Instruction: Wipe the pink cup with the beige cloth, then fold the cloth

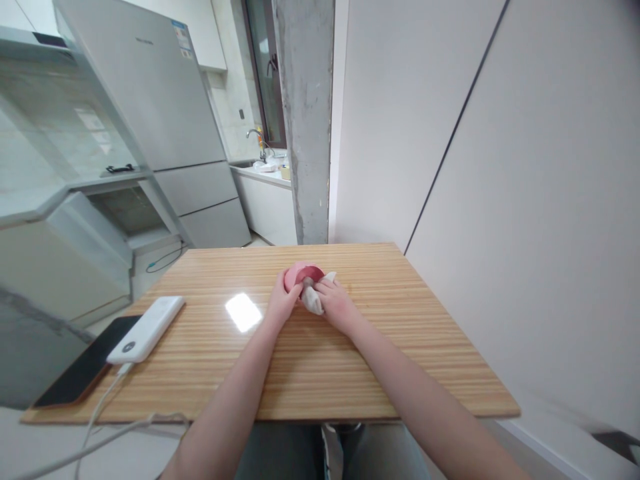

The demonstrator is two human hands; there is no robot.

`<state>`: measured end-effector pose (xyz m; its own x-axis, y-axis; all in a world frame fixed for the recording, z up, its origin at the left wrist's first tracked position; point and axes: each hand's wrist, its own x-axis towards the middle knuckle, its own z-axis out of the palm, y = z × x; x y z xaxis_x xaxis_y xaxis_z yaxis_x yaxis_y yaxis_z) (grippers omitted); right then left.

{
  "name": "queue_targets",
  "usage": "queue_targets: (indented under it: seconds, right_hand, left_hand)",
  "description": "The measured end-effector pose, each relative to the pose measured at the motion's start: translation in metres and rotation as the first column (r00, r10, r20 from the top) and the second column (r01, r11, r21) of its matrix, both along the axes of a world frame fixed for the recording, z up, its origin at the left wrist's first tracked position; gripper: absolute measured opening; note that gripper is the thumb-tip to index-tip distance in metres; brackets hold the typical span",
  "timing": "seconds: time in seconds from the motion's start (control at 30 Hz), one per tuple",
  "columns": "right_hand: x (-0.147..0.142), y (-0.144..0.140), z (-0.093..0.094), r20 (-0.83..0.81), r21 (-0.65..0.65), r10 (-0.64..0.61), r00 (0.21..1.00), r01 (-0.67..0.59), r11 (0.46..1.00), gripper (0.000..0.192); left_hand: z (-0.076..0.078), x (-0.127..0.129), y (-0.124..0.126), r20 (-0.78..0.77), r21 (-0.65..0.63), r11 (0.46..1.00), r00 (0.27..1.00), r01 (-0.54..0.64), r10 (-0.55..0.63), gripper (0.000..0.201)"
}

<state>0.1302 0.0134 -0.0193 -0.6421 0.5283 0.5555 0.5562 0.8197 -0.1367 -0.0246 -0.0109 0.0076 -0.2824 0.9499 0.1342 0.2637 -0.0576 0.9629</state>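
A black phone (83,370) and a white power bank (147,329) lie at the wooden table's (400,360) left edge. Near mid-table, the left hand (281,303) grips a pink cup (301,275) tipped on its side, while the right hand (336,305) pinches a white cloth (314,298) against it.

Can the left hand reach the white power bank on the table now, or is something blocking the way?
Probably yes. The left hand grips the pink bowl, so it must let go first. Between it and the white power bank lies only bare table.
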Motion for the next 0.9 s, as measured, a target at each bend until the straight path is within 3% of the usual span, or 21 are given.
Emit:
queue_targets:
  seconds: [0.13, 0.23, 0.33, 0.43, 0.57, 0.73, 0.83, 0.9]
  right_hand:
    - [-0.003, -0.002, -0.004, -0.07, -0.016, -0.051, 0.996, 0.05, 0.999, 0.015]
    - [-0.005, -0.003, -0.005, -0.086, -0.044, -0.05, 0.995, 0.046, 0.998, 0.012]
    - [-0.003, 0.0, -0.002, -0.029, -0.022, 0.006, 1.0, -0.007, 1.0, 0.012]
    - [0.0, 0.003, 0.0, 0.018, 0.019, 0.018, 1.0, -0.018, 1.0, 0.015]
    - [-0.001, 0.001, -0.006, -0.022, 0.0, -0.074, 0.997, 0.074, 0.997, 0.011]
    - [-0.007, -0.003, -0.007, -0.028, -0.036, -0.074, 0.997, 0.073, 0.997, 0.01]
    - [-0.007, -0.004, -0.003, -0.02, 0.008, -0.008, 1.0, 0.008, 1.0, 0.016]
    - [-0.007, -0.005, -0.001, -0.036, 0.034, 0.003, 0.999, -0.002, 0.999, 0.017]
  left_hand:
    - [-0.002, 0.016, -0.001, 0.192, 0.038, 0.998, 0.98, -0.052, 0.044, 0.078]
    - [-0.001, 0.018, -0.001, 0.126, 0.094, 0.993, 0.99, -0.075, 0.062, 0.068]
    - [0.004, 0.004, 0.002, 0.039, 0.026, 0.999, 0.999, -0.031, 0.03, 0.056]
    - [0.004, -0.002, 0.003, 0.073, -0.006, 1.0, 0.997, 0.005, -0.005, 0.072]
    - [-0.005, 0.013, 0.003, 0.134, 0.025, 1.0, 0.991, -0.012, 0.009, 0.095]
    - [-0.008, 0.007, 0.005, 0.036, 0.057, 0.998, 0.999, -0.036, 0.034, 0.065]
    - [-0.001, -0.006, 0.002, -0.099, 0.127, 0.992, 0.994, -0.025, 0.038, 0.068]
    - [0.002, -0.005, -0.002, -0.072, 0.145, 0.988, 0.995, -0.05, 0.061, 0.076]
